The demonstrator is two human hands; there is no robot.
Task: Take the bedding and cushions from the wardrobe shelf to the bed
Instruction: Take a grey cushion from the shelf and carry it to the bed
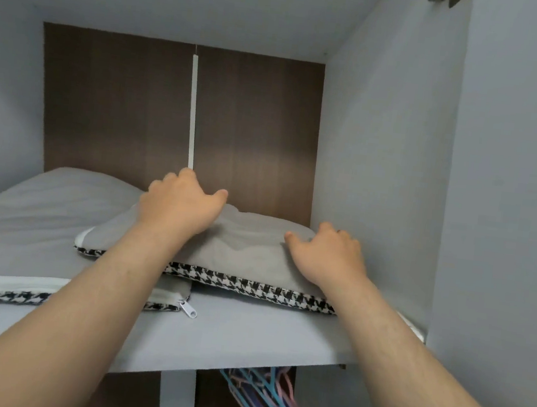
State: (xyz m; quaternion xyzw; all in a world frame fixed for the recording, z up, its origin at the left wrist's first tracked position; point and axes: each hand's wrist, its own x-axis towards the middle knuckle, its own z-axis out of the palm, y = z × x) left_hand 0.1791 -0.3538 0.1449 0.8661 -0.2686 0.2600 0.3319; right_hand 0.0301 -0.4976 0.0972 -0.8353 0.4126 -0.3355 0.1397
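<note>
Two flat grey cushions with black-and-white houndstooth undersides lie on the wardrobe shelf (pixel 245 334). The upper cushion (pixel 242 247) sits on the right, partly overlapping the lower cushion (pixel 35 210), which stretches left and shows a zip pull (pixel 188 309) at its front edge. My left hand (pixel 181 205) rests on the far left part of the upper cushion, fingers curled over its back edge. On the cushion's right side lies my right hand (pixel 328 255), fingers spread and curved down. Whether either hand grips the fabric is unclear.
The shelf compartment has grey side walls (pixel 380 182), a grey ceiling and a brown back panel (pixel 121 103) with a white vertical strip (pixel 193 111). Below the shelf, several coloured plastic hangers (pixel 271 401) hang on the right beside a grey divider (pixel 176 400).
</note>
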